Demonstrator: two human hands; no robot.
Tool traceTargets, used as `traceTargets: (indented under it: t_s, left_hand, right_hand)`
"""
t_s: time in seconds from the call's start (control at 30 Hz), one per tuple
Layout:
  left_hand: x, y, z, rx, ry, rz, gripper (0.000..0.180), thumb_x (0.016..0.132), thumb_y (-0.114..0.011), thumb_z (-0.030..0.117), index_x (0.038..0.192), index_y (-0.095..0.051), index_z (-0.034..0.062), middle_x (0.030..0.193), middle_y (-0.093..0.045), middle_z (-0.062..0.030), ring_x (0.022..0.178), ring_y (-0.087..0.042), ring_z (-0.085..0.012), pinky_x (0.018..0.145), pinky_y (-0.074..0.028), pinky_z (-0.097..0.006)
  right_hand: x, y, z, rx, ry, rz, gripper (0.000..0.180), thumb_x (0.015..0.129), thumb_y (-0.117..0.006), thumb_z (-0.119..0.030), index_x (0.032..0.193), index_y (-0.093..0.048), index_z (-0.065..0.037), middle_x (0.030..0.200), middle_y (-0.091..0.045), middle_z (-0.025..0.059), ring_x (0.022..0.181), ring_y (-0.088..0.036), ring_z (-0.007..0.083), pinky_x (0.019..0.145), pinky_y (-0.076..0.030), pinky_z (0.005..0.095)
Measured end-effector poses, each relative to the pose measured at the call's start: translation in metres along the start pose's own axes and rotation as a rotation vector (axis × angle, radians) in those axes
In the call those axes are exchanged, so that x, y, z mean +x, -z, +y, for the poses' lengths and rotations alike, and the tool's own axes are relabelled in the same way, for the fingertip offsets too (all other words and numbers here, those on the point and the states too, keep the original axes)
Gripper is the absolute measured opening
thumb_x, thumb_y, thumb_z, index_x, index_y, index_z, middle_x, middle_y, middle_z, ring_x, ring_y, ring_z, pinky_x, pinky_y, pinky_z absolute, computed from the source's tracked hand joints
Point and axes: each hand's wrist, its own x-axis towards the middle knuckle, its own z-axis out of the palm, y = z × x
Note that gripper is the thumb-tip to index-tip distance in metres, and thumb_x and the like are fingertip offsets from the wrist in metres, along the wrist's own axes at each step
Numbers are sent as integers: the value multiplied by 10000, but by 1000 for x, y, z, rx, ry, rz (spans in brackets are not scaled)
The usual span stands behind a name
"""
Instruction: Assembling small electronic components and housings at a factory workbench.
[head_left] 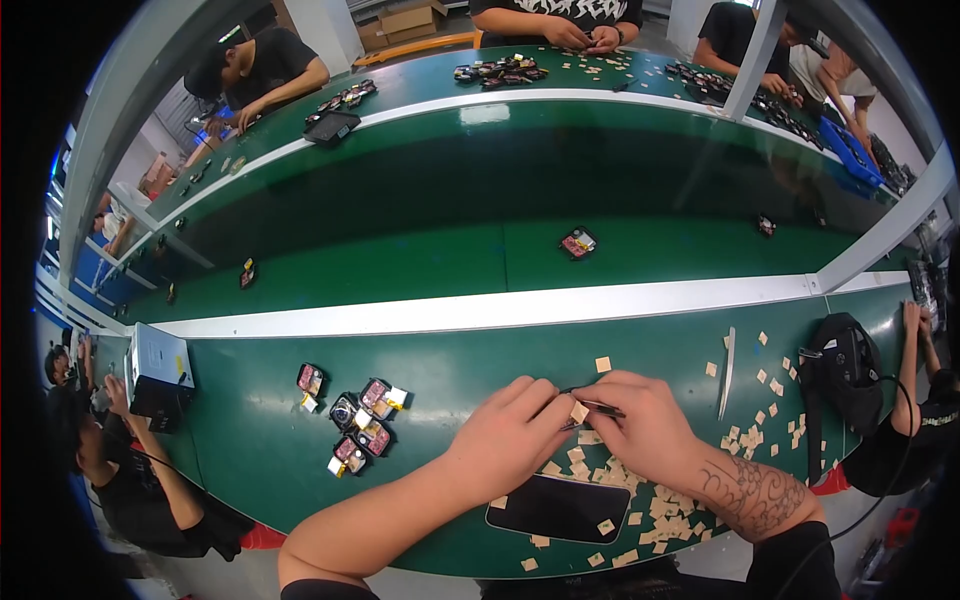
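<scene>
My left hand (512,432) and my right hand (645,420) meet over the near table, fingers closed on one small black part (596,405) between them. A beige square piece (579,412) shows at the fingertips. The fingers hide most of the part, so its exact kind is unclear. Many more beige squares (672,512) lie loose below and right of my hands. Under my wrists rests a dark-screened phone (550,508) with a beige square on it. Left of my left hand sits a cluster of small black electronic units (372,436) with reddish insides and white and yellow bits.
Beyond a white rail (480,308), a green conveyor belt (420,265) carries a few similar units (578,243). A grey box (163,372) stands far left. At right lie a black bag (845,365) and a thin white strip (727,373). Other people work around the tables.
</scene>
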Motion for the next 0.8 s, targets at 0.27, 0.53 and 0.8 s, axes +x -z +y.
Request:
traceTargets:
  t_s: [0.27,0.53,0.8]
  left_hand:
    - [-3,-4,1,37,14,-4,338,862,-872,144,1153,-708,91,1074,-644,-88,956,-665,-323,809,-579,-430]
    - [-3,-1,5,118,2,-41,257,886,-866,199,1121,-773,152,1083,-630,-42,952,-675,-260,788,-579,-399]
    - [-2,1,7,197,9,-97,246,915,-837,210,1154,-785,180,1111,-621,-16,968,-668,-224,803,-567,-388]
  right_hand:
    - [10,-3,3,-101,67,18,201,897,-732,17,1077,-805,-36,950,-755,133,791,-752,302,692,-597,389]
    - [11,15,18,-48,71,45,190,912,-753,-62,1102,-769,-62,981,-744,95,783,-751,297,682,-596,389]
    - [11,14,20,-163,157,-27,218,920,-761,-127,1131,-770,-75,994,-747,76,761,-744,280,720,-595,405]
